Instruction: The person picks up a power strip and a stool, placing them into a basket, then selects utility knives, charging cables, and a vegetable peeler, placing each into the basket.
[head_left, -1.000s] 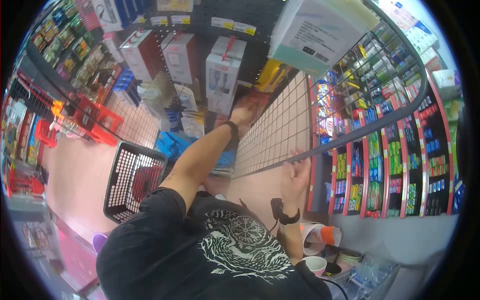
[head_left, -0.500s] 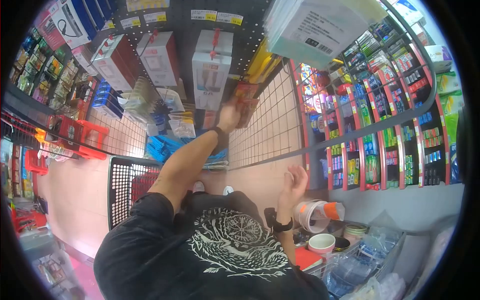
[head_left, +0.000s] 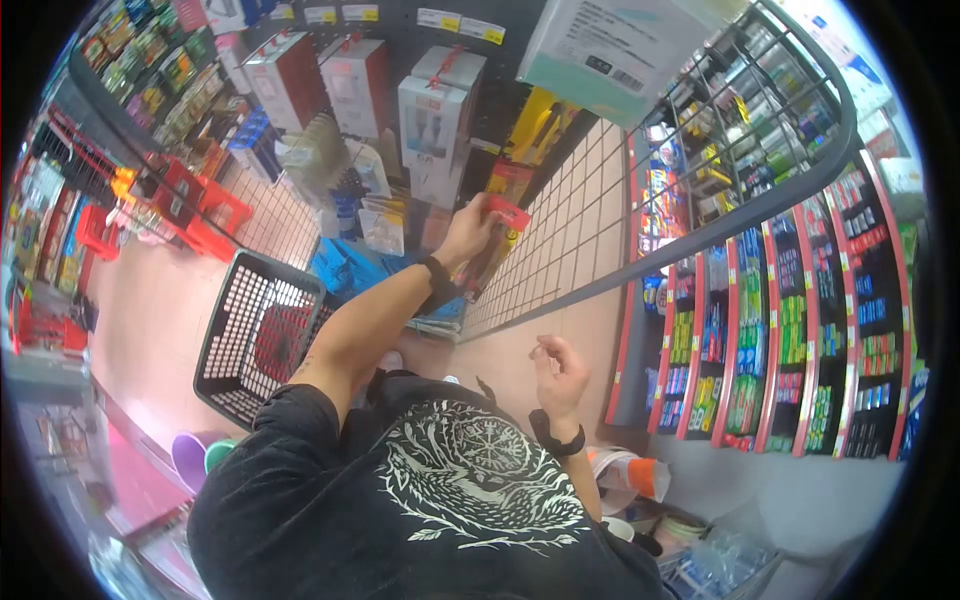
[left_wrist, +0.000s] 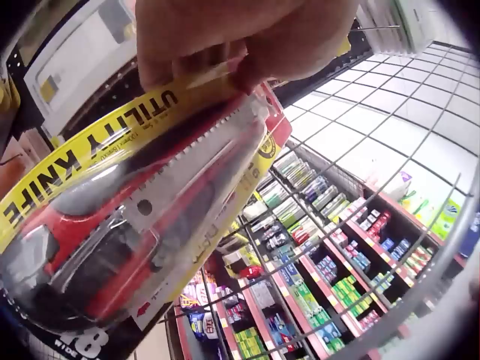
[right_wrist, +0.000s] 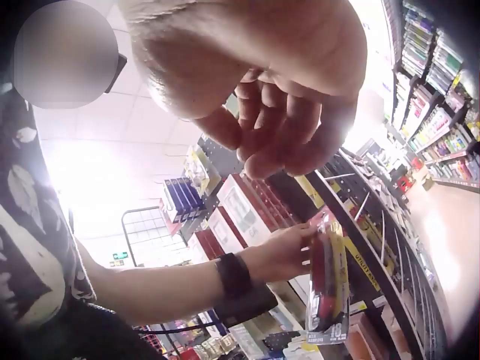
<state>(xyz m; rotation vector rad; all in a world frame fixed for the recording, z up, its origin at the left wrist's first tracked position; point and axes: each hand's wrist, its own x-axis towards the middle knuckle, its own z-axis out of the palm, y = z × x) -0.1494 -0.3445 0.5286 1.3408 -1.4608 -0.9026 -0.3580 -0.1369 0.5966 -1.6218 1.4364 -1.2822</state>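
Note:
In the head view my left hand [head_left: 468,232] reaches forward to the display and pinches the top of a packaged utility knife [head_left: 487,262]. The left wrist view shows the pack close up: a red, black and grey utility knife [left_wrist: 142,217] under clear plastic on a yellow card, tilted, with my fingers [left_wrist: 247,37] over its upper edge. Behind it in the head view hangs another red and yellow pack [head_left: 511,180]. My right hand [head_left: 562,375] is raised in front of my body, its fingers loosely bent around nothing, as the right wrist view also shows.
A wire grid panel [head_left: 570,235] stands just right of my left hand. White boxes [head_left: 432,120] hang on the dark pegboard ahead. A dark shopping basket [head_left: 225,330] is on the left. Shelves of small packets [head_left: 745,340] fill the right, with a white bucket [head_left: 612,470] below.
My left hand, among the hanging packs before, now holds the knife pack out from them, lower and nearer to me. My right hand has shifted slightly left. The view has tilted.

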